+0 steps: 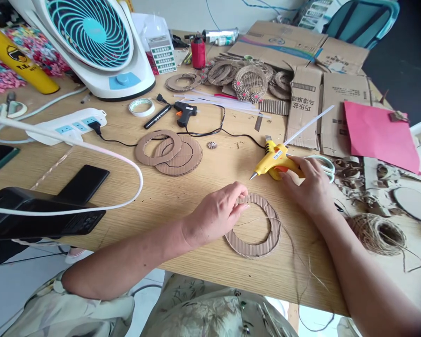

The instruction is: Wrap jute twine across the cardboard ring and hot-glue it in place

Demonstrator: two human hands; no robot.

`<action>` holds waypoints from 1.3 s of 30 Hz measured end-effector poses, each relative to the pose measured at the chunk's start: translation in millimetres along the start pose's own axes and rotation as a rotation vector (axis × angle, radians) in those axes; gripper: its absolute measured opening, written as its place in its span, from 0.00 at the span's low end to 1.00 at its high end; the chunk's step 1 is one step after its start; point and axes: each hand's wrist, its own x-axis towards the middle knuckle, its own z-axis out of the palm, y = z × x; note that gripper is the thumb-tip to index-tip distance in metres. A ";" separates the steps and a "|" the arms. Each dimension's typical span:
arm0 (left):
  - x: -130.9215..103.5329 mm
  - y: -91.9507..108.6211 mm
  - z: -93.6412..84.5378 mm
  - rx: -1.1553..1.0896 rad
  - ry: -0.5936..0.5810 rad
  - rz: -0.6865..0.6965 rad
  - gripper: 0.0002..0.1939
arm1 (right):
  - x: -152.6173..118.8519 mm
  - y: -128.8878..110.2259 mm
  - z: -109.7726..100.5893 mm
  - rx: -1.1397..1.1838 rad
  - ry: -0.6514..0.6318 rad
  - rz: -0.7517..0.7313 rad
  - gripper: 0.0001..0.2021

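My left hand [219,213] is closed in a pinch at the upper left edge of a flat cardboard ring [254,250], with a thin strand of twine [290,234] running from it. That strand crosses the ring's opening and trails down over the table's front edge. The exact pinch point is partly hidden by my fingers. To the right, my right hand [310,187] grips the handle of a yellow glue gun [272,161]. Its nozzle points left and down, above the ring, and a clear glue stick [310,124] sticks out of its back.
A twine ball [379,234] lies right of my forearm. Further off are a cardboard ring and disc [192,157], a black glue gun [185,113], a power strip [68,125], a fan [126,77] and a pink sheet [381,133]. A white cable [138,187] loops at left.
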 end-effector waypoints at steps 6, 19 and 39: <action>-2.7 7.8 3.6 -0.039 -0.042 -0.016 0.05 | -0.7 -18.6 -12.3 -0.099 0.038 -0.083 0.26; 8.1 -9.3 -5.7 0.147 0.101 0.033 0.11 | -13.2 -66.1 -15.6 0.293 -0.290 -0.351 0.07; 6.4 -19.1 12.4 0.270 -0.138 0.056 0.09 | -12.8 -49.2 -15.8 0.399 -0.373 -0.238 0.03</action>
